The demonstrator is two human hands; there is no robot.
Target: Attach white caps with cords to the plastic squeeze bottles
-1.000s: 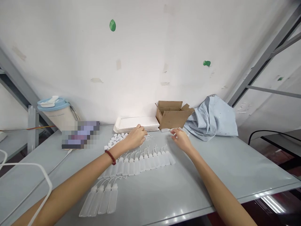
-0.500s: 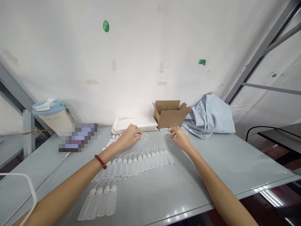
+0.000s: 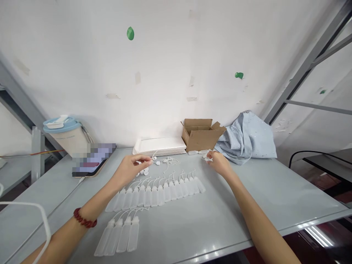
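Pinching a thin white tube (image 3: pixel 155 152) in the closed grip of the left hand (image 3: pixel 129 168), beside white caps (image 3: pixel 146 169) toward the far edge of the tabletop (image 3: pixel 275 198). Holding the right hand (image 3: pixel 220 163), curled, at clear bottles (image 3: pixel 202 151) before the cardboard box (image 3: pixel 201 141), near that edge; cannot tell if gripping one. Showing two bottle rows (image 3: pixel 147 198) nearer the front edge.

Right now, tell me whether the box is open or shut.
Open: the box has a flap sticking out, and part of its inside shows.
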